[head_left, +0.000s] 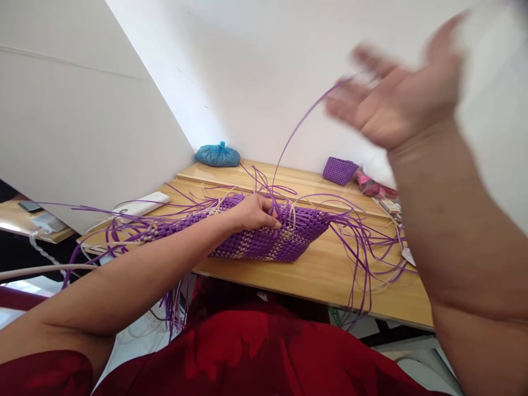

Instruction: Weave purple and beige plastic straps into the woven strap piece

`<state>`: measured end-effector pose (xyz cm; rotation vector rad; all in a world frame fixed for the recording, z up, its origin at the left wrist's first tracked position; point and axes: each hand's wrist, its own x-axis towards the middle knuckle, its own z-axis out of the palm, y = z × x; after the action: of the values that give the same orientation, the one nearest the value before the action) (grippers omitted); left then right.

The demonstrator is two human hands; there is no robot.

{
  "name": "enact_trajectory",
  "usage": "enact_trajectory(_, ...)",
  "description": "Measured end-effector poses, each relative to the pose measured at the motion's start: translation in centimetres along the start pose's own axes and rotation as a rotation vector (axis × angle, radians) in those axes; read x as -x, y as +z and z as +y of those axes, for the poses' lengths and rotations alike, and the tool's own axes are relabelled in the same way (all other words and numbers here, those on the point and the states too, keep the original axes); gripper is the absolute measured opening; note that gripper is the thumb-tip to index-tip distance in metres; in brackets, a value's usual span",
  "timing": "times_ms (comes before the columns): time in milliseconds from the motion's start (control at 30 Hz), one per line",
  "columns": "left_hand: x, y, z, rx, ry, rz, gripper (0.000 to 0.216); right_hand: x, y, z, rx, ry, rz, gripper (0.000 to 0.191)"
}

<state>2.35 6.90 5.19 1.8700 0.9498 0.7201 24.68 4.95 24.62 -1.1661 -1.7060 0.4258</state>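
We see the left hand (256,214) lying on a flat woven panel of purple and cream plastic strips (272,245), its fingers curled down and closed on the panel's upper edge, where the unwoven strips stand up. The panel rests on a light wooden table (325,272), near its front edge and roughly in the middle of our view. Loose purple and cream strip ends (367,242) fan out from both ends of it, some trailing over the table's edge. One long purple strand (300,122) arcs up from the weave to the right hand (396,104), which is held high against the white wall. That hand is blurred and its fingers are spread apart. We cannot tell whether any of them pinch the strand. The right forearm fills the right side of the view and hides part of the table behind it. At the back of the table lie a knotted blue plastic bag (217,155), a small purple woven pouch (339,170) and a pink object (369,187) just beside the pouch. A flat white device (142,204) sits to the left, behind the strip ends.
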Motion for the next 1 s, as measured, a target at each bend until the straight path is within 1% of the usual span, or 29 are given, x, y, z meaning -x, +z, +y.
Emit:
enact_trajectory(33,0.0,0.0,0.0,0.005,-0.003,-0.001,0.024,0.9,2.0,0.8,0.052,0.047,-0.223,0.099)
enact_trajectory(67,0.1,-0.1,0.1,0.008,-0.006,-0.001,0.024,2.1,4.1,1.7,0.162,0.033,-0.407,0.08)
enact_trajectory(100,0.1,-0.1,0.1,0.011,-0.009,-0.002,0.023,3.4,6.1,2.6,0.222,0.039,-0.499,0.056)
enact_trajectory(133,0.1,-0.1,0.0,0.014,-0.011,-0.007,0.022,4.7,7.8,3.4,0.308,0.009,-0.542,0.04)
enact_trajectory(167,0.2,-0.2,-0.1,0.017,-0.01,-0.013,0.021,5.9,9.2,4.1,0.446,-0.085,-0.579,0.029)
enact_trajectory(200,0.2,-0.2,-0.2,0.019,-0.007,-0.019,0.02,6.8,10.1,4.7,0.523,-0.157,-0.581,0.022)
enact_trajectory(267,0.1,-0.3,-0.5,0.027,0.01,-0.02,0.018,7.9,11.1,5.7,0.598,-0.292,-0.563,0.018)
enact_trajectory(333,0.0,-0.3,-0.7,0.034,0.032,-0.008,0.018,8.1,11.4,6.6,0.529,-0.35,-0.525,0.015)
enact_trajectory(400,0.0,-0.3,-0.8,0.03,0.041,0.004,0.021,7.9,11.8,7.4,0.423,-0.362,-0.495,0.011)
enact_trajectory(500,0.0,-0.4,-0.7,0.008,0.029,0.004,0.033,7.7,12.4,8.5,0.255,-0.289,-0.466,0.009)
enact_trajectory(600,0.1,-0.5,-0.3,0.075,0.044,-0.021,0.039,7.7,12.7,9.1,0.226,-0.229,-0.449,0.014)
enact_trajectory(700,0.3,-0.6,0.3,0.179,0.016,-0.067,0.033,7.7,12.7,9.4,0.194,-0.211,-0.443,0.016)
enact_trajectory(833,0.6,-0.9,0.9,0.269,-0.142,-0.091,0.017,7.4,12.7,10.2,0.091,-0.134,-0.456,0.015)
enact_trajectory(900,0.6,-1.1,0.8,0.271,-0.181,-0.103,0.02,7.3,12.7,10.4,-0.019,-0.058,-0.493,0.012)
enact_trajectory(1000,0.5,-1.3,0.5,0.261,-0.177,-0.133,0.027,7.2,12.6,10.1,-0.165,0.052,-0.538,0.009)
